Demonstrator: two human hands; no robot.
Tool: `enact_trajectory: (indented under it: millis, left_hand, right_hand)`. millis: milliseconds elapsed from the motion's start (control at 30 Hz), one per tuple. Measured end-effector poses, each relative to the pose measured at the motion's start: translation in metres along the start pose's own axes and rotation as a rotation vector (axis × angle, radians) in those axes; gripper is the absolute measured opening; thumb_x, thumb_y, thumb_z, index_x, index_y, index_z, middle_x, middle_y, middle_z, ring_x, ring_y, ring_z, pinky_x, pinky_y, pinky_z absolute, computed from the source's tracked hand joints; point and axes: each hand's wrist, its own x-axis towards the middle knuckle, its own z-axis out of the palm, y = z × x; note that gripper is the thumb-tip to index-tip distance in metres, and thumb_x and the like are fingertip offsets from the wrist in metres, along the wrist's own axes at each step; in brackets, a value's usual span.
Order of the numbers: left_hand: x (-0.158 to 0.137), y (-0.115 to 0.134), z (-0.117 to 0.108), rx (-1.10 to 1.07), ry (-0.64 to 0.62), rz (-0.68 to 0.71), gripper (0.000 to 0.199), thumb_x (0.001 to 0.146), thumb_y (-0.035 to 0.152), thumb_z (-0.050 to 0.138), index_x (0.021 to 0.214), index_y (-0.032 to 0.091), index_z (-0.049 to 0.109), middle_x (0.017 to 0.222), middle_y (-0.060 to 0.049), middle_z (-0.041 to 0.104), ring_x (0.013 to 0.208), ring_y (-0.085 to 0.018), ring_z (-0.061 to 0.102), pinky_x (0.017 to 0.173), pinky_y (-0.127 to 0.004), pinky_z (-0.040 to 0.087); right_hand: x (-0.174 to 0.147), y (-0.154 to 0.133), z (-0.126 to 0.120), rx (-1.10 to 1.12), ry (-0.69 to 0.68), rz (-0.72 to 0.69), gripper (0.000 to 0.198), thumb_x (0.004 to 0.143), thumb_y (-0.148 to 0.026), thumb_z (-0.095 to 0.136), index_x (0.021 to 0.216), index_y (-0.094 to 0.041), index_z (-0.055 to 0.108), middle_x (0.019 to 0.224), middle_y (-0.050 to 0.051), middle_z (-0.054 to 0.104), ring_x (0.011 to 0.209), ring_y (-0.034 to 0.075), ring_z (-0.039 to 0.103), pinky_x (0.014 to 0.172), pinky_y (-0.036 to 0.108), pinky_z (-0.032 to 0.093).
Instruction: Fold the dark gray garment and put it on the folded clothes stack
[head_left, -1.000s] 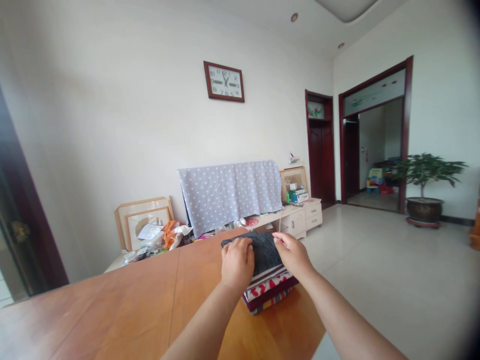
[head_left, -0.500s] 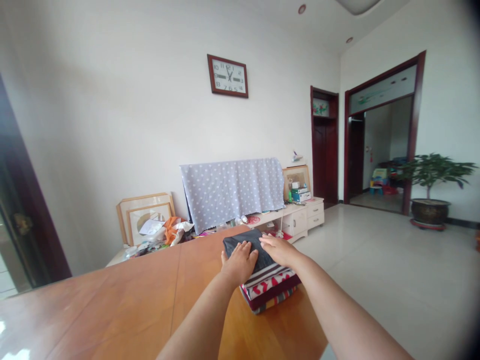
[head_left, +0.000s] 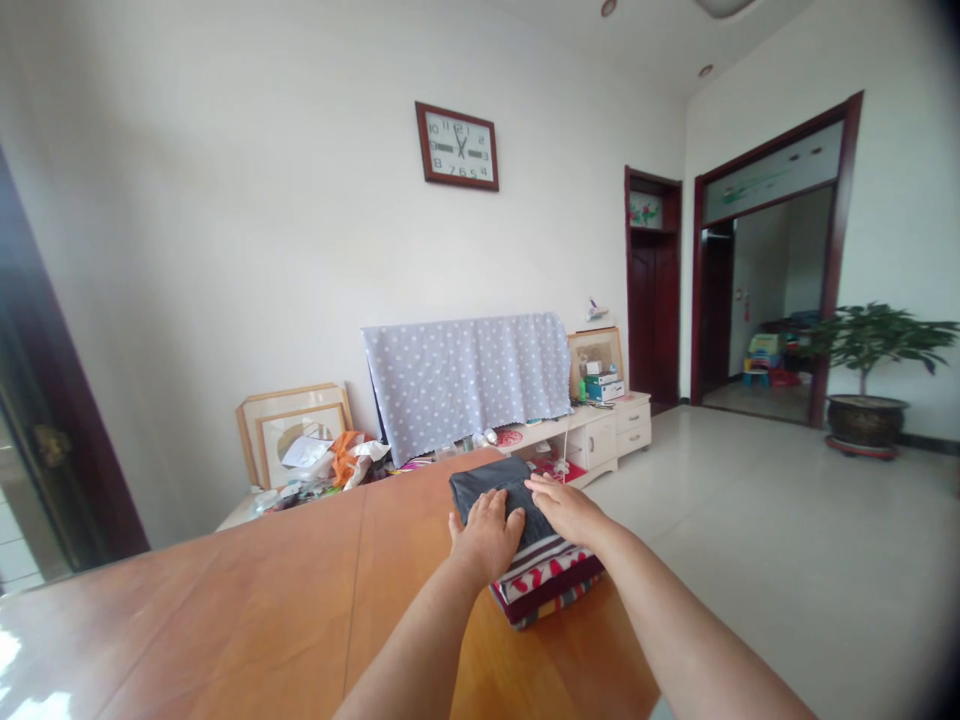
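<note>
A stack of folded clothes lies near the right edge of the wooden table (head_left: 277,570). On top is a dark grey folded garment (head_left: 480,482). Beneath it show a striped brown-and-white layer, a red-and-white patterned cloth (head_left: 546,572), a maroon layer and a multicoloured one at the bottom. My left hand (head_left: 489,530) rests flat on the left part of the grey garment, fingers spread. My right hand (head_left: 564,508) lies on its right side with the fingers stretched out. Neither hand grips anything, and together they cover part of the top garment.
Beyond the table, a low white cabinet (head_left: 634,425) runs along the wall, with a dotted grey cloth (head_left: 469,380) draped over something on it. Picture frames (head_left: 251,430) and clutter stand at left. A potted plant (head_left: 866,420) stands on the floor at right, near a doorway.
Both hands have shifted slightly to the right and toward me over the grey garment, staying on the stack. The view has tilted down a little.
</note>
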Motion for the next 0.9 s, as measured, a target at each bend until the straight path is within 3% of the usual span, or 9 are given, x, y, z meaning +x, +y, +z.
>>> enact_trajectory:
  millis: [200, 333, 567, 767, 833, 900]
  left_hand:
    - [0.001, 0.000, -0.011, -0.048, -0.038, 0.004, 0.070, 0.095, 0.065, 0.025, 0.154, 0.028, 0.033, 0.166, -0.007, 0.019, 0.153, -0.032, 0.012, 0.114, -0.074, 0.002]
    - [-0.006, -0.005, -0.022, -0.119, 0.040, -0.058, 0.074, 0.095, 0.067, 0.024, 0.156, 0.026, 0.029, 0.165, -0.007, 0.021, 0.153, -0.031, 0.014, 0.115, -0.072, 0.003]
    - [-0.058, -0.035, -0.034, -0.199, 0.141, -0.196, 0.069, 0.096, 0.063, 0.024, 0.152, 0.024, 0.036, 0.160, -0.009, 0.036, 0.152, -0.031, 0.020, 0.118, -0.065, 0.016]
    - [-0.134, -0.069, -0.033, -0.237, 0.158, -0.277, 0.065, 0.094, 0.060, 0.034, 0.141, 0.020, 0.052, 0.149, -0.011, 0.052, 0.144, -0.028, 0.039, 0.119, -0.045, 0.029]
    - [-0.160, -0.082, -0.028, -0.250, 0.161, -0.291, 0.062, 0.092, 0.059, 0.038, 0.137, 0.019, 0.056, 0.146, -0.011, 0.056, 0.140, -0.027, 0.046, 0.116, -0.041, 0.034]
    - [-0.187, -0.095, -0.022, -0.251, 0.171, -0.311, 0.060, 0.092, 0.057, 0.040, 0.134, 0.019, 0.058, 0.144, -0.011, 0.058, 0.136, -0.027, 0.051, 0.115, -0.040, 0.036]
  right_hand:
    - [-0.006, -0.021, -0.014, -0.171, -0.037, 0.036, 0.052, 0.101, -0.038, 0.030, 0.148, -0.028, 0.048, 0.160, 0.001, 0.036, 0.150, 0.024, 0.027, 0.120, 0.044, 0.021]
    - [-0.014, -0.036, -0.023, -0.238, -0.007, 0.060, 0.052, 0.101, -0.042, 0.031, 0.150, -0.032, 0.043, 0.162, 0.002, 0.032, 0.151, 0.028, 0.022, 0.118, 0.060, 0.013]
    - [-0.040, -0.056, -0.025, -0.281, 0.168, 0.029, 0.051, 0.101, -0.040, 0.031, 0.149, -0.026, 0.045, 0.158, 0.008, 0.039, 0.149, 0.026, 0.028, 0.118, 0.057, 0.015]
    - [-0.102, -0.106, 0.004, -0.128, 0.478, -0.166, 0.040, 0.099, -0.034, 0.036, 0.124, -0.020, 0.065, 0.135, 0.011, 0.062, 0.129, 0.023, 0.053, 0.109, 0.037, 0.035]
    - [-0.129, -0.126, 0.025, -0.058, 0.448, -0.190, 0.035, 0.100, -0.033, 0.035, 0.107, -0.022, 0.068, 0.114, 0.008, 0.071, 0.108, 0.021, 0.063, 0.093, 0.030, 0.042]
    - [-0.152, -0.143, 0.052, -0.038, 0.335, -0.146, 0.034, 0.099, -0.033, 0.037, 0.086, -0.022, 0.066, 0.088, 0.004, 0.071, 0.084, 0.018, 0.065, 0.075, 0.027, 0.041]
